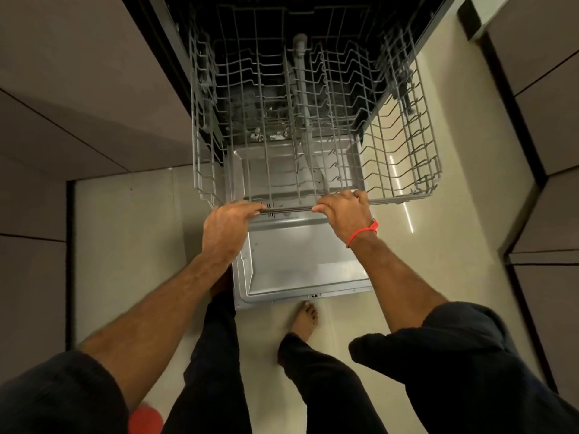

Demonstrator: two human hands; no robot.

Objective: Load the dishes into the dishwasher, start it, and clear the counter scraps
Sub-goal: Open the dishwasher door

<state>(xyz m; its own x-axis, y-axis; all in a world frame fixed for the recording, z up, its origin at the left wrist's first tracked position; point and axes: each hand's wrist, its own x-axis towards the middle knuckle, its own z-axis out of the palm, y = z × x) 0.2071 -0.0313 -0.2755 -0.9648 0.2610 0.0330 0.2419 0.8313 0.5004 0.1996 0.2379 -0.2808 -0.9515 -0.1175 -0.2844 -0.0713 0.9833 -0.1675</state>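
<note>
Currently I have both hands on the front rail of the rack (313, 120), which stands pulled out over the lowered door (300, 264) of the dishwasher (313, 14). No dishes show in the rack, on the door or anywhere else in view, so I judge loading has not begun.

1. Left: the cabinet fronts (78, 104) stand near the rack's left wall. My left hand (225, 228) has its fingers curled over the rail near the left corner, grasping it.
2. Centre: the spray-arm pipe (302, 83) runs along the middle of the rack between the rows of tines. My bare foot (305, 317) stands just beside the door's front edge.
3. Right: my right hand (344, 211), with a red wristband (363, 231), grasps the same rail. Open floor (454, 151) lies between the rack and the right-hand cabinets.

Risks, as I judge them:
- An uneven pull, one hand leading, could skew the rack on its runners and jam it.
- A step forward could knock the toes against the door edge.
- Leaning on the rail could overload the extended rack.

Free room for moving is mainly the floor to the right and behind me.
</note>
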